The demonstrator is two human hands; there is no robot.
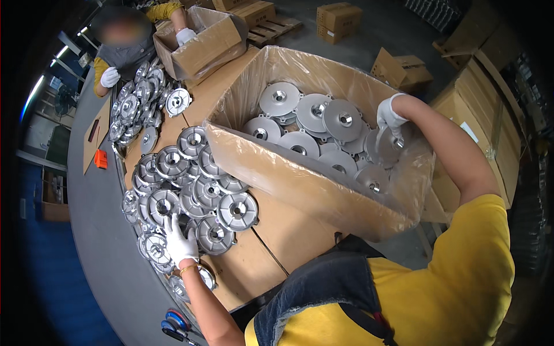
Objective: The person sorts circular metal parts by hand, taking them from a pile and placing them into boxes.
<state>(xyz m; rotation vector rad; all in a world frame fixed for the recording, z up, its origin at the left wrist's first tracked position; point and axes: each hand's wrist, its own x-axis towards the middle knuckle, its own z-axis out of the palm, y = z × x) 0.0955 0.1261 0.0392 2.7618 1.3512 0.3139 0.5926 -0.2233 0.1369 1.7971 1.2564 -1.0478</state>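
A large cardboard box (300, 179) lined with clear plastic holds several round grey metal covers (311, 112). My right hand (389, 118), in a white glove, reaches into the box at its right side and grips one metal cover (385, 149) by its rim. My left hand (180, 241), also gloved, rests fingers apart on a pile of round ribbed metal covers (199, 190) spread over flattened cardboard on the table. It touches the covers near the pile's front edge.
Another person (124, 46) in white gloves works at the far end beside a second open box (199, 43) and more covers (141, 98). Cartons (337, 20) and a pallet (274, 29) stand on the floor. An orange tool (101, 158) and blue-handled scissors (173, 323) lie near the table edge.
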